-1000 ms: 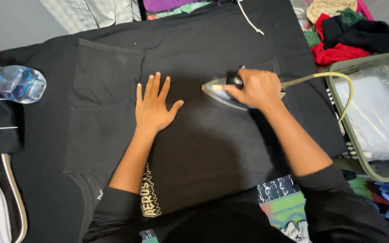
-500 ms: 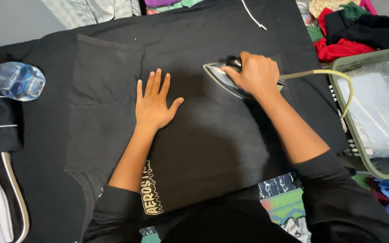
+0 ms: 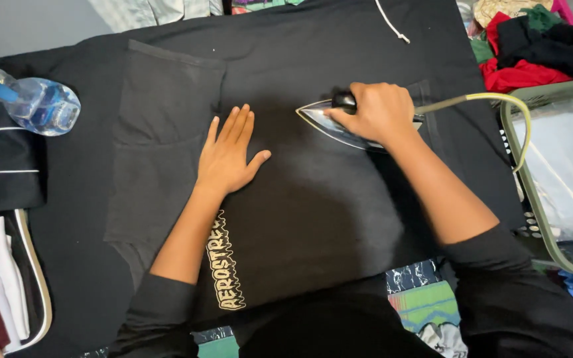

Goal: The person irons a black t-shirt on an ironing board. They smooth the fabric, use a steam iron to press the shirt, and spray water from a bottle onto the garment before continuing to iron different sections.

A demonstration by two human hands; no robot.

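Note:
A black T-shirt (image 3: 313,212) with pale lettering near its lower edge lies spread flat on a dark surface. My left hand (image 3: 228,156) rests palm down on the cloth, fingers spread, just left of centre. My right hand (image 3: 376,111) grips the black handle of a silver clothes iron (image 3: 329,122), whose pointed tip faces left toward my left hand. The iron's soleplate sits on the shirt. A yellowish cord (image 3: 499,106) runs from the iron's rear off to the right.
A clear water bottle with a blue cap (image 3: 34,105) lies at the far left. Folded dark and white clothes (image 3: 1,265) are stacked at the lower left. A green laundry basket (image 3: 532,199) stands on the right, with red, green and black garments (image 3: 538,46) piled behind it.
The iron and my right hand have slid up the shirt, away from me. My left hand has stayed flat in the same spot.

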